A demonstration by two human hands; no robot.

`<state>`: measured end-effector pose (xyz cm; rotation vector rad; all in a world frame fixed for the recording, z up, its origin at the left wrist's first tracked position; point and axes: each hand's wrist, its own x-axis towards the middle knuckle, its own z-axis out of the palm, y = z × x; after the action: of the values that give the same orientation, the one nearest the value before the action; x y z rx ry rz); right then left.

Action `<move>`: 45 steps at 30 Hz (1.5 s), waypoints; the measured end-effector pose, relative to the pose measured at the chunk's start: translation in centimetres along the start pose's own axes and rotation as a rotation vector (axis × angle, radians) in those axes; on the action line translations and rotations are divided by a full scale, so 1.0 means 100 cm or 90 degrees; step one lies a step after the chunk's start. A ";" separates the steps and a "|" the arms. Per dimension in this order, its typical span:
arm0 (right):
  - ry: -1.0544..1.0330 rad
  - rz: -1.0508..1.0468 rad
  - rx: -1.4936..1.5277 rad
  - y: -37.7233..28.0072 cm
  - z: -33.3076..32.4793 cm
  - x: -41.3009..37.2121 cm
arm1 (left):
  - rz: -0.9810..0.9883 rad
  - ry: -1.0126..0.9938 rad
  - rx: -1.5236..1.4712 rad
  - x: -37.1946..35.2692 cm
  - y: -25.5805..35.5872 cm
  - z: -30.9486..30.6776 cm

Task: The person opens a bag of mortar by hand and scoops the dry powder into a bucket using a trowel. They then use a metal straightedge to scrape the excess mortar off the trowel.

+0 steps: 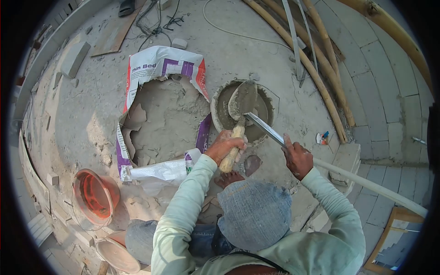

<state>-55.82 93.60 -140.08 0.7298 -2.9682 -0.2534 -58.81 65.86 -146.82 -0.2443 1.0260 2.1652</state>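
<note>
My left hand [224, 147] is closed around the wooden handle of a trowel [243, 98]. The trowel's mortar-smeared blade lies over a round bucket [215, 114] of wet grey mortar. My right hand [298, 158] grips a straight metal bar [266, 129]. The bar's far end meets the trowel blade near its base, over the bucket. Left of the bucket, a torn-open "Thin Bed" bag [137, 68] holds grey powder [176, 119]. My bare foot [228, 178] shows just below my left hand.
An orange bucket [112, 190] lies tipped at the left. Bamboo poles [330, 75] lie at the upper right, and a pale pipe [376, 190] slants away below my right hand. Concrete blocks [75, 59] and tangled cables [156, 30] are on the dusty floor.
</note>
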 end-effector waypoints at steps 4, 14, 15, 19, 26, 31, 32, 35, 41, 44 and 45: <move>0.008 0.019 0.008 -0.003 0.000 -0.003 | 0.038 -0.011 0.046 0.001 0.002 0.000; 0.030 0.086 0.050 -0.004 0.000 0.020 | 0.048 0.006 0.013 0.000 0.002 -0.008; 0.021 0.076 0.047 -0.007 0.001 0.023 | 0.045 0.014 0.014 -0.001 0.003 -0.007; 0.005 0.042 0.046 -0.009 0.007 0.019 | 0.045 0.002 -0.022 -0.004 0.005 -0.007; -0.067 0.023 -0.013 -0.003 -0.005 -0.005 | 0.081 -0.015 -0.012 -0.003 0.009 -0.011; 0.042 0.106 0.070 -0.002 -0.006 0.013 | 0.090 -0.020 -0.023 -0.004 0.009 -0.012; 0.044 0.105 0.069 -0.003 -0.006 0.016 | 0.084 -0.019 -0.027 -0.004 0.008 -0.012; 0.013 0.051 0.044 -0.006 0.000 0.020 | 0.070 -0.016 -0.044 -0.005 0.006 -0.012; -0.061 0.040 0.071 -0.009 -0.009 -0.005 | 0.069 -0.029 -0.065 -0.006 0.006 -0.016; -0.098 0.062 0.054 -0.002 -0.010 -0.008 | 0.083 -0.046 -0.074 -0.004 0.011 -0.016; -0.049 0.103 0.091 -0.002 -0.010 -0.006 | 0.085 -0.042 -0.083 -0.006 0.010 -0.015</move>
<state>-55.09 93.58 -139.11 0.4991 -3.1227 -0.0599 -59.29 64.01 -146.95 -0.1671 0.8876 2.3478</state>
